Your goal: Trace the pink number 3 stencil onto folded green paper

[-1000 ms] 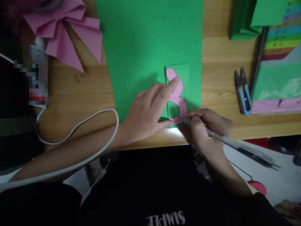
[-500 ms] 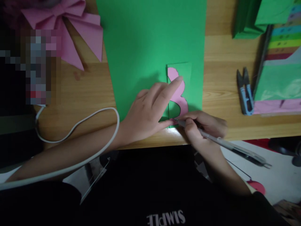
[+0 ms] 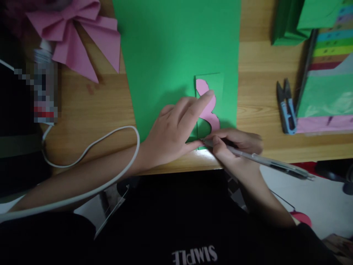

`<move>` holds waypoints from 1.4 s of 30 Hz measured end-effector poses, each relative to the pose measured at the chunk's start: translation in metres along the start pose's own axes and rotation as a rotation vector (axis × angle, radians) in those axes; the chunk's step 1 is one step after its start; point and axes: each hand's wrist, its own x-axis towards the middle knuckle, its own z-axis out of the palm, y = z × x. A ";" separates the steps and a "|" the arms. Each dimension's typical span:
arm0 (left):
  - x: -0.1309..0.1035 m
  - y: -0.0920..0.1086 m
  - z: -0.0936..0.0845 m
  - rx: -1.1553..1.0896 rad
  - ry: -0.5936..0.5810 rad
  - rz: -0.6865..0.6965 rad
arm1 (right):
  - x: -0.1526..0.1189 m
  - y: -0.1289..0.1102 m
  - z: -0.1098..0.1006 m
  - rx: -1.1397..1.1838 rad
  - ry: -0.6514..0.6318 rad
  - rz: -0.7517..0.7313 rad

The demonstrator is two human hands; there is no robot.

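Left hand (image 3: 173, 127) splayed — I'm pinning the pink cutout (image 3: 213, 120) on the green card (image 3: 218, 82), at the worktop's (image 3: 256, 117) near edge | right hand (image 3: 239, 163) gripping the pen (image 3: 271, 162) — I'm needing a light tip, hugging the cutout

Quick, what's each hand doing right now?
Left hand: open, resting on the curvy pink paper cutout.
Right hand: closed, holding the slim translucent plastic pen.
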 end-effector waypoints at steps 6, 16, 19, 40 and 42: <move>0.001 0.001 0.000 0.026 0.038 0.051 | 0.000 0.001 0.001 0.033 0.008 0.026; -0.001 0.000 0.000 0.049 0.006 0.014 | -0.001 0.002 0.001 0.054 0.058 0.074; -0.001 0.001 -0.001 0.039 0.011 0.027 | -0.001 0.002 0.001 0.035 0.041 0.049; 0.001 -0.001 0.000 0.017 0.021 0.044 | -0.002 0.000 0.000 0.016 0.028 0.068; 0.001 -0.001 0.001 0.016 0.023 0.044 | -0.002 0.000 0.001 0.010 0.030 0.055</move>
